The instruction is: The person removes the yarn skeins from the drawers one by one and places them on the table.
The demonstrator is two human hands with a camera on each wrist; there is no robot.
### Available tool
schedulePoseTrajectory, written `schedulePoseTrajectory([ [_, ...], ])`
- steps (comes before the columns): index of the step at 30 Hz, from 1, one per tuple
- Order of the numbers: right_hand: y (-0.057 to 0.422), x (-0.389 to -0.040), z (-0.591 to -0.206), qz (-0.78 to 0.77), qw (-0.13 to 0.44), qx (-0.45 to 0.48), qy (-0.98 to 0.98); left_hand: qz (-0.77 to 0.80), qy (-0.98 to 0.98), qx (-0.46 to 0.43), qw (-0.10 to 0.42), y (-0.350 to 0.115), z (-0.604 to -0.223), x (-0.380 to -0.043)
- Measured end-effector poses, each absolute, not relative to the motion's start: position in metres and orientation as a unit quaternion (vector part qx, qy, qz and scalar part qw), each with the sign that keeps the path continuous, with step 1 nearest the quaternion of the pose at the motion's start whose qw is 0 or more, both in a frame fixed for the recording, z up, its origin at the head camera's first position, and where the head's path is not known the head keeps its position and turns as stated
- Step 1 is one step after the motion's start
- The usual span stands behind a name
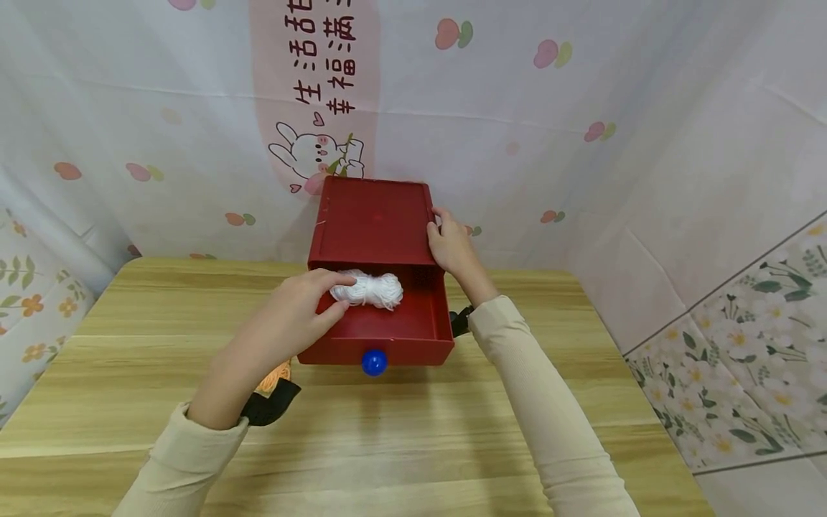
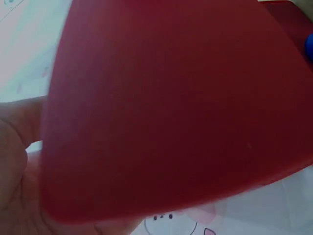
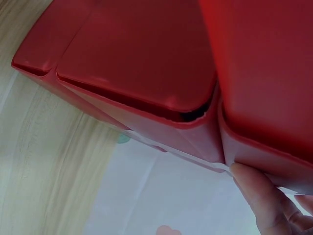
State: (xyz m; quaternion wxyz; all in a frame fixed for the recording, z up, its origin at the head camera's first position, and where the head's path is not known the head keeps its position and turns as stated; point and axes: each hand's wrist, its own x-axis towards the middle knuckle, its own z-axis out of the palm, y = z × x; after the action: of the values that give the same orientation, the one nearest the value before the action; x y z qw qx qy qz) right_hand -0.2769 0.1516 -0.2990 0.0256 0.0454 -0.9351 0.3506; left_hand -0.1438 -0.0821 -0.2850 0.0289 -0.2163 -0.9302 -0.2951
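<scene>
A red box [image 1: 377, 222] stands against the backdrop with its front drawer [image 1: 420, 319] pulled out; a blue round knob [image 1: 374, 362] is on the drawer front. A skein of white yarn [image 1: 375, 291] is at the drawer's back left. My left hand [image 1: 310, 298] holds its left end, a finger over the top and the thumb below. With my right hand [image 1: 450, 243] I hold the box's right side near the back. The right wrist view shows the thumb [image 3: 259, 193] against the red wall. In the left wrist view a red surface [image 2: 171, 107] partly hides a hand.
Orange yarn [image 1: 276, 377] lies beside my left forearm, mostly hidden. Black wrist gear [image 1: 268, 406] shows under the left arm, and more [image 1: 461, 321] by the right. The wooden table [image 1: 375, 438] ends at a patterned cloth backdrop [image 1: 504, 179].
</scene>
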Motion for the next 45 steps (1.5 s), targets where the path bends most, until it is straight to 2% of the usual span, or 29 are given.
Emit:
schedulePoseTrajectory([
  [8,0.152,-0.276,-0.298,0.353,0.024,0.044,-0.934,-0.274,-0.927,-0.257,-0.003,-0.071,-0.292,-0.163],
  [18,0.150,-0.276,-0.297,0.351,0.024,0.043,-0.935,-0.213,-0.948,-0.235,-0.034,-0.064,-0.296,-0.174],
  [36,0.152,-0.277,-0.300,0.350,0.026,0.045,-0.935,-0.118,-0.960,-0.254,-0.013,-0.058,-0.299,-0.175],
  [45,0.153,-0.275,-0.299,0.350,0.024,0.045,-0.935,-0.142,-0.956,-0.257,0.000,-0.059,-0.300,-0.176],
])
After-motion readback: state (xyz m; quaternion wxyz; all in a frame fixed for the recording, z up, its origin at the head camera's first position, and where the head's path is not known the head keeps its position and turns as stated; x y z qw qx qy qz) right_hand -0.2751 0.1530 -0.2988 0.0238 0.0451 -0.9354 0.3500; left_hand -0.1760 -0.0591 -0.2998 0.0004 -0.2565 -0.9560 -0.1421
